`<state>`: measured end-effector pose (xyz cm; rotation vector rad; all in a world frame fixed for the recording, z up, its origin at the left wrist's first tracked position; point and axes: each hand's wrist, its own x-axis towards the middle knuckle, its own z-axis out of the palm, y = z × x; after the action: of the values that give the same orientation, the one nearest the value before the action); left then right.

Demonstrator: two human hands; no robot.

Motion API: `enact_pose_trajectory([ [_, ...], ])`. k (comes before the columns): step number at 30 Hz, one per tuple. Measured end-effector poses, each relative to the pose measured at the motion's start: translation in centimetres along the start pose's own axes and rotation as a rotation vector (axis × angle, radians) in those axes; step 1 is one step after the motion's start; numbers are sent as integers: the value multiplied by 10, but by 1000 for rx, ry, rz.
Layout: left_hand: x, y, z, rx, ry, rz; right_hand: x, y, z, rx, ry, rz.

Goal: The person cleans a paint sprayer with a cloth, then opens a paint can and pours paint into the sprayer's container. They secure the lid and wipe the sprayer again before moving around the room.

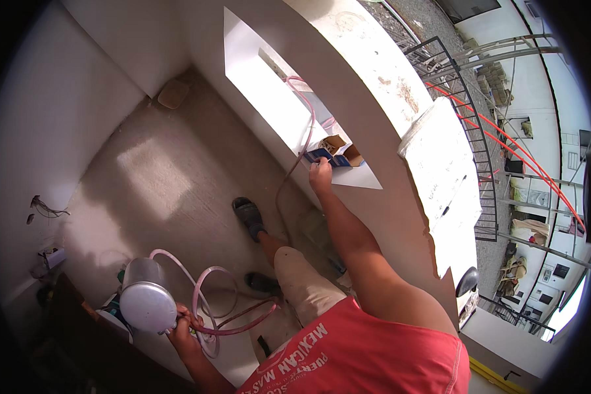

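Observation:
My left hand [185, 326] is closed around the handle of what looks like a spray gun with a silver metal cup [148, 306]. Its nozzle and trigger are hidden from this view. A pinkish hose [207, 279] loops beside that hand. My right arm stretches forward to a window opening, where my right hand [320, 176] is at the near edge of an open blue and brown cardboard box [338, 156]. Those fingers are pinched together; whatever lies between them is too small to make out. The box rests on the sill with its flaps up.
The hose [310, 125] also runs over the window sill [256, 85]. A bare concrete floor [144, 164] lies below, with a small block [173, 94] in the far corner. Wires [46, 208] stick out of the left wall. Outside on the right stands a black metal railing [469, 131].

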<state>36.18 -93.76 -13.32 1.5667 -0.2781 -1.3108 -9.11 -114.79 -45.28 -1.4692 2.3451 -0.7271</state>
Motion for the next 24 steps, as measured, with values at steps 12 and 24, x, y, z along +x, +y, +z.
enact_pose_trajectory([
  [12, 106, 7, 37, 11, 40, -138, 27, -25, -7, 120, -57, 328],
  [24, 136, 38, 73, 85, 97, -197, 52, -17, 1, -108, -267, 194],
])
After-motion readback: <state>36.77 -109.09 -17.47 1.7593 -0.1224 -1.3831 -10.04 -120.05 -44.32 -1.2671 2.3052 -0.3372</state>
